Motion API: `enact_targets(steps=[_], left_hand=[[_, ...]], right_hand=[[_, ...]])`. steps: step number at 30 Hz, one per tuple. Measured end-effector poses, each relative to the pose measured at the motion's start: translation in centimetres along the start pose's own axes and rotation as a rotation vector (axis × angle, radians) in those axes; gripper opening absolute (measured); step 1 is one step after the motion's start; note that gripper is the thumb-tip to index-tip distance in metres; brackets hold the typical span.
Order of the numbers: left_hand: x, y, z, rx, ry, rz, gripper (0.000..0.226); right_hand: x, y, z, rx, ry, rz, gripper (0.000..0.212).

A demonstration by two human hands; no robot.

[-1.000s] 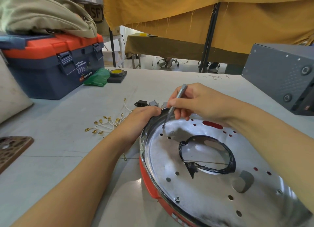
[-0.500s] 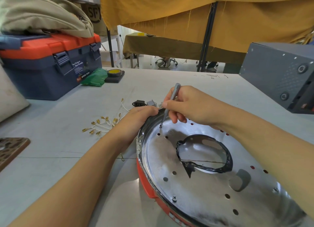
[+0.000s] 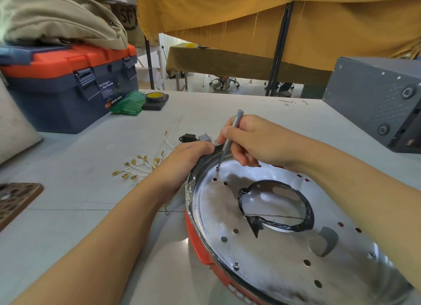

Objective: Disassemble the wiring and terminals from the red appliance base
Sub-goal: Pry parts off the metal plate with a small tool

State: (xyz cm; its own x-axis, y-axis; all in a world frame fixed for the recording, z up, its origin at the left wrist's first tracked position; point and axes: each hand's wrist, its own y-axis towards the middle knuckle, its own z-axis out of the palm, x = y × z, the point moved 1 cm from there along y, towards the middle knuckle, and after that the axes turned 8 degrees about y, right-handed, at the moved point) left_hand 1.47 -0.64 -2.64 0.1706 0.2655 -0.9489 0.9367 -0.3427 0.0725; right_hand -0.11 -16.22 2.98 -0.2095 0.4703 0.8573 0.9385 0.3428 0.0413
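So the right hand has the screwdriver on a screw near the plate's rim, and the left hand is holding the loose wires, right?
Not quite. In the head view the left hand grips the plate's rim, not the wires, which lie loose on the table. The right hand does hold the screwdriver on the screw.

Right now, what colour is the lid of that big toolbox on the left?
Orange-red, on the navy-blue plastic toolbox; the head view shows it clearly.
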Motion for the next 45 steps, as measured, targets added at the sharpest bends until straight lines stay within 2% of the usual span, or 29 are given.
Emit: enact_targets(steps=[5,12,17,21,29,35,38,45], left_hand=[[0.0,0.0,0.0,0.001,0.015,-0.009,0.034],[-0.2,-0.1,-0.1,0.001,0.045,-0.003,0.034],[-0.2,-0.1,-0.1,-0.005,0.051,-0.012,0.032],[-0.2,-0.2,-0.2,-0.006,0.069,-0.03,0.035],[-0.8,-0.3,-0.5,-0.075,0.083,0.059,0.024],[-1.8,-0.6,-1.3,-0.023,0.341,0.119,0.02],[-2.2,-0.5,-1.6,-0.063,0.521,0.178,0.021],[-3.4,-0.4,-1.5,-0.03,0.845,0.247,0.022]], right_hand=[[0.0,-0.1,0.0,-0.015,0.024,-0.015,0.029],[-0.1,-0.1,0.0,-0.024,0.037,-0.046,0.045],[-0.3,-0.1,-0.2,0.016,0.058,-0.007,0.034],[-0.5,0.0,-0.4,-0.018,0.093,-0.01,0.025],[-0.5,0.1,-0.3,-0.06,0.092,-0.046,0.038],[-0.5,0.1,-0.4,-0.055,0.072,-0.072,0.04],[-0.5,0.1,-0.3,-0.049,0.054,-0.083,0.036],[-0.9,0.4,-0.5,-0.029,0.018,-0.015,0.025]])
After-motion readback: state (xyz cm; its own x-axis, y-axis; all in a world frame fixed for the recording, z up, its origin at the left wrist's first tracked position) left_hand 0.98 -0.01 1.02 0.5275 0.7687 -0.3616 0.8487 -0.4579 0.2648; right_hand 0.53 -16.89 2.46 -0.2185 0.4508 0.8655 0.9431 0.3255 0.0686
